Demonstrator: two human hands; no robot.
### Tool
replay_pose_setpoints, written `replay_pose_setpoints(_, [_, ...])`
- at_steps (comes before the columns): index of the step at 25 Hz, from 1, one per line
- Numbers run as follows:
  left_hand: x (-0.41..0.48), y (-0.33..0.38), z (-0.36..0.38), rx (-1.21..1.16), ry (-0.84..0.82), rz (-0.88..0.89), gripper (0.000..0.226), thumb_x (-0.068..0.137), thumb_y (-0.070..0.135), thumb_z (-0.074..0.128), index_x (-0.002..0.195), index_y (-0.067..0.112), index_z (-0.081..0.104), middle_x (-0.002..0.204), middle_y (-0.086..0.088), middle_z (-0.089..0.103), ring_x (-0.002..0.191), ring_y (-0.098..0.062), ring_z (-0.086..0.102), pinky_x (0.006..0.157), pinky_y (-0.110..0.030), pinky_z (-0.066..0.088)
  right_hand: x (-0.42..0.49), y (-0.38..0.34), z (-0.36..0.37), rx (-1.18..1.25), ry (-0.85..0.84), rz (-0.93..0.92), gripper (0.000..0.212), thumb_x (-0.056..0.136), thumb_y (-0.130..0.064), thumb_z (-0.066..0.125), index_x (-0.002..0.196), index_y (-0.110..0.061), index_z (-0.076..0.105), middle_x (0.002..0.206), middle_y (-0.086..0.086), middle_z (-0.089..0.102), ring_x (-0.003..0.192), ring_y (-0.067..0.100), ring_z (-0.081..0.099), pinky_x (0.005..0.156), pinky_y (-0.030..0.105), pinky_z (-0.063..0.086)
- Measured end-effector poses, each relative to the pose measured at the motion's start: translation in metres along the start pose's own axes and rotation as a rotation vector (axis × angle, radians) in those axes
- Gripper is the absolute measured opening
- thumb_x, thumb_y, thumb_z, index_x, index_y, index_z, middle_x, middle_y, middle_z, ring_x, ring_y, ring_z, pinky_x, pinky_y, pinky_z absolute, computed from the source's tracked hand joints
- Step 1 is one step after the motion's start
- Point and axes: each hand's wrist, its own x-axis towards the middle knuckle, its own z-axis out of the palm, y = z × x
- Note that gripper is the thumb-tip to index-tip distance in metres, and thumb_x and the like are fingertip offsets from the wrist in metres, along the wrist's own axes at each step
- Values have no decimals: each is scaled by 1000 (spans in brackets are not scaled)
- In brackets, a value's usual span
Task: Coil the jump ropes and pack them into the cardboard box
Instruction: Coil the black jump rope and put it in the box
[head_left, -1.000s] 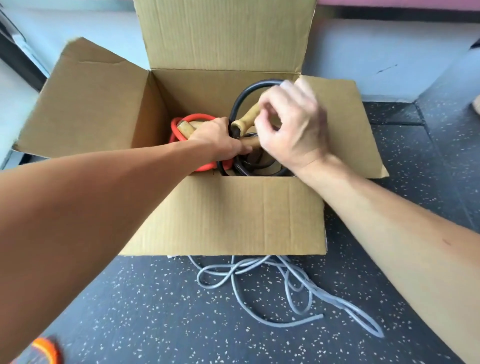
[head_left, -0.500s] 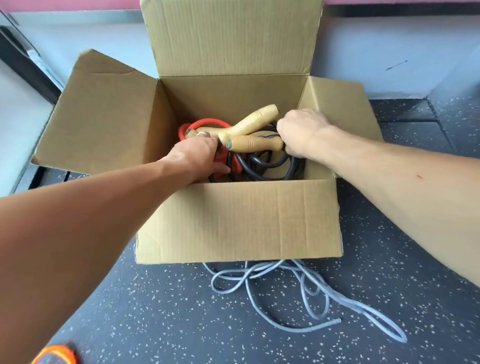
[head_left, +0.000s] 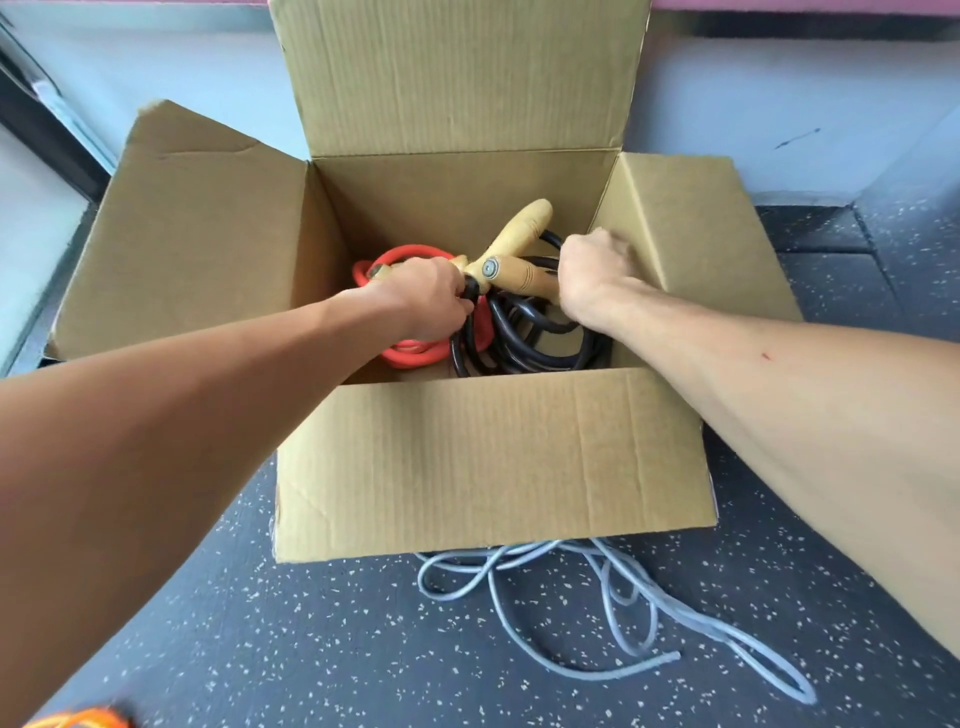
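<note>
Speckled dark rubber floor (head_left: 311, 649) carries an open brown cardboard box (head_left: 493, 457), its flaps spread. Just in front of the box a loose pale grey rope (head_left: 667, 659) lies uncoiled. Inside the box sit a coiled black jump rope (head_left: 550, 353), right of centre, and a red coiled jump rope (head_left: 415, 356) at the left. The person's left hand (head_left: 426, 299), inside the box, grips the black jump rope just below two pale wooden handles (head_left: 519, 228) that angle up from the coil. The right hand (head_left: 592, 270), by the box's right wall, is curled at the lower handle's end; what it holds cannot be told.
</note>
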Motion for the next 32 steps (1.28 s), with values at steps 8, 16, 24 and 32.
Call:
replay_pose_setpoints(8, [-1, -1, 19, -470, 214, -83, 16, 90, 35, 72, 96, 23, 79, 73, -4, 75, 76, -20, 74, 81, -33, 59, -34, -5, -32, -149, -415, -44, 63, 95, -51, 43, 146, -14, 46, 152, 12, 47, 137, 34, 46, 99, 39, 41])
replay_pose_setpoints(16, [-7, -10, 8, -304, 255, -84, 27, 83, 43, 76, 83, 16, 79, 72, -1, 70, 73, -18, 63, 68, -26, 45, -57, 1, -34, -96, -24, -125, 29, 91, -29, 66, 117, -15, 67, 109, 10, 60, 85, 29, 51, 71, 31, 39])
replay_pose_setpoints(24, [-19, -20, -6, -247, 295, -106, 18, 77, 46, 80, 78, 29, 76, 74, 5, 68, 77, -16, 65, 68, -25, 44, -62, 0, -54, 30, 105, -163, 29, 86, -27, 67, 114, -20, 69, 113, 7, 59, 87, 30, 55, 71, 30, 40])
replay_pose_setpoints(32, [-51, -16, -16, -264, 317, -68, 19, 80, 44, 77, 72, 27, 72, 71, 7, 66, 75, -12, 62, 67, -25, 43, -89, -3, -54, 139, 176, -256, 22, 81, -22, 65, 101, -21, 75, 106, 6, 69, 95, 30, 65, 73, 30, 48])
